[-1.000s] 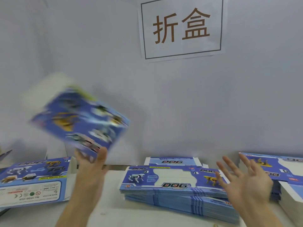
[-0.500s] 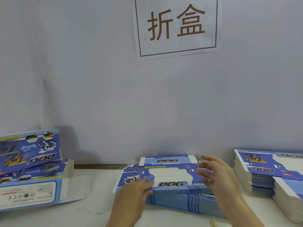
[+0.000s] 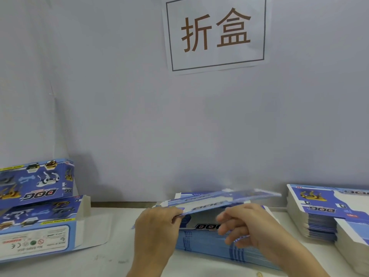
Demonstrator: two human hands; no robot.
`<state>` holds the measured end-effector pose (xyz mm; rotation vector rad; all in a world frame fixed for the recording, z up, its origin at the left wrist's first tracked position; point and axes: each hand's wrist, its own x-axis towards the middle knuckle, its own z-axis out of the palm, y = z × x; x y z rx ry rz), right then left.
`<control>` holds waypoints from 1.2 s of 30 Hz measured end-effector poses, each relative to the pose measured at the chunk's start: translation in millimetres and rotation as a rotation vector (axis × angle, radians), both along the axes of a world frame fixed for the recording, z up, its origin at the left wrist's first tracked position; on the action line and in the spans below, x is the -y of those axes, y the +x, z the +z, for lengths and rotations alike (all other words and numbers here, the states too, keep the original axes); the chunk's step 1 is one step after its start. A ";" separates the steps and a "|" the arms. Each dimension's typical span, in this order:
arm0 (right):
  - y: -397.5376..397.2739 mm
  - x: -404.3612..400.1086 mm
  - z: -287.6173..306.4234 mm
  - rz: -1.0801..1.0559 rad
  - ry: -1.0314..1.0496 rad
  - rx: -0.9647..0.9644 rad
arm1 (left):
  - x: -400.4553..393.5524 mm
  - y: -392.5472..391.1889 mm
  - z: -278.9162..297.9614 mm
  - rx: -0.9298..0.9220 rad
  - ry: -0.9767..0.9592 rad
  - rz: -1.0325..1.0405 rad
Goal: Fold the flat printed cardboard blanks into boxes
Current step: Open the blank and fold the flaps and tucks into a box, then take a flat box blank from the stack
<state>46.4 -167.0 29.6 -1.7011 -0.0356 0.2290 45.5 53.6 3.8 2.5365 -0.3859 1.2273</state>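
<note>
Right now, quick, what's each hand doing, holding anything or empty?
Left hand: closed, pinching the near-left edge of the top flat box blank, lifted off the middle stack.
Right hand: fingers curled under that blank; an actual grip cannot be told.

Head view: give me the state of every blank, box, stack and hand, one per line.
Top blank: flat, lifted off the stack, tilted, blurred.
Middle stack: flat blanks, unfolded.
Right stack: flat blanks, untouched.
Upper box: folded, resting on the lower one.
Lower box: folded, end flaps open.
Left hand: pinching the blank's edge.
Right hand: fingers spread under the blank.
</note>
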 end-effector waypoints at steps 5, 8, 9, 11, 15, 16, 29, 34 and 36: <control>-1.9 -5.7 3.7 0.035 0.114 -0.057 | 13.7 -6.1 9.8 0.013 -0.014 -0.009; -2.5 -9.1 5.9 -0.016 0.174 -0.105 | 26.3 -12.0 18.3 0.084 0.094 0.038; -3.4 -9.7 7.6 -0.031 0.196 -0.121 | 31.8 -13.8 21.2 0.104 0.143 0.053; -4.6 -11.4 11.6 -0.087 0.174 -0.121 | 46.5 -20.7 25.1 0.062 0.259 0.072; 0.5 -7.4 9.4 -0.340 0.012 0.022 | 71.9 -30.6 28.4 -0.095 0.367 -0.019; 2.0 -5.5 8.1 -0.391 -0.022 0.073 | 73.3 -31.2 29.9 -0.106 0.337 -0.067; -20.8 26.8 46.8 -0.222 -0.215 0.465 | 3.9 -14.3 43.4 -0.285 -0.862 -0.246; -24.7 8.1 41.8 -0.008 0.099 0.566 | 5.7 -15.0 39.8 -0.303 -1.165 -0.516; -23.6 2.8 39.0 0.003 0.170 0.600 | 9.7 -14.1 37.7 -0.284 -1.163 -0.531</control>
